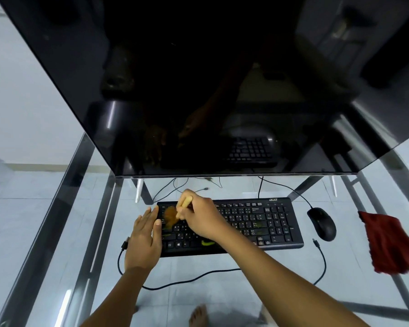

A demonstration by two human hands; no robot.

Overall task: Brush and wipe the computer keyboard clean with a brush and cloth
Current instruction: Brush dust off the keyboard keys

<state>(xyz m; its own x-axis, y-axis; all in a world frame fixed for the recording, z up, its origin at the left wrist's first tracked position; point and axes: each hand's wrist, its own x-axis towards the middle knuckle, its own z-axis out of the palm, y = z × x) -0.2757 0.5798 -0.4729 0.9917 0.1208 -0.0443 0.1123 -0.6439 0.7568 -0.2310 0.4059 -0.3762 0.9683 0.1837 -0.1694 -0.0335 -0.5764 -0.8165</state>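
A black keyboard [257, 220] lies on the glass desk below the monitor. My right hand [200, 219] grips a brush [172, 214] with a pale wooden handle; its brown bristles rest on the keys at the upper left of the keyboard and look blurred. Flat on the keyboard's left end lies my left hand [144, 234], fingers together and pointing away from me, right beside the bristles. A red cloth [387, 241] lies crumpled on the desk at the far right, apart from both hands. A small yellow-green mark shows on the lower keys under my right wrist.
A large dark monitor [210, 79] fills the upper view. A black mouse [321, 224] sits between keyboard and cloth. A black cable [198, 277] loops across the glass desk [45, 232] in front of the keyboard. Bare feet show on the tiled floor below.
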